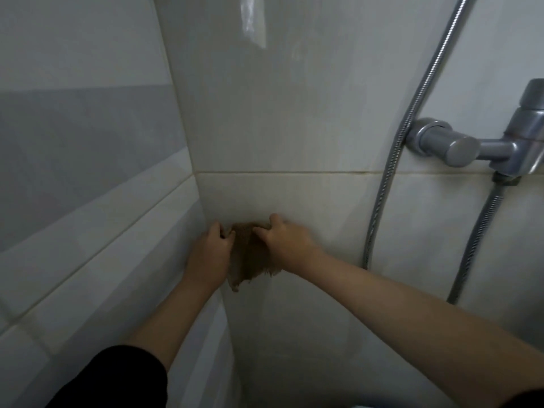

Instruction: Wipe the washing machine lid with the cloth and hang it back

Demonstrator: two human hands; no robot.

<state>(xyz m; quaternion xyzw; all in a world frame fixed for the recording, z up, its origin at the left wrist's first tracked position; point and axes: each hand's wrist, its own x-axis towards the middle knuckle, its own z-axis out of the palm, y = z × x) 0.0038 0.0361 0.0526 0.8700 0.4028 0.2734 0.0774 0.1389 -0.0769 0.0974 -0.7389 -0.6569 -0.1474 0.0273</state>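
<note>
Both hands, the left hand [210, 245] and the right hand [282, 240], pinch the top edge of the brown cloth [250, 254] against the tiled wall [265, 113] near the corner, so the hanging-back step seems in hand, and next the cloth must catch a hook, which I cannot see.
</note>
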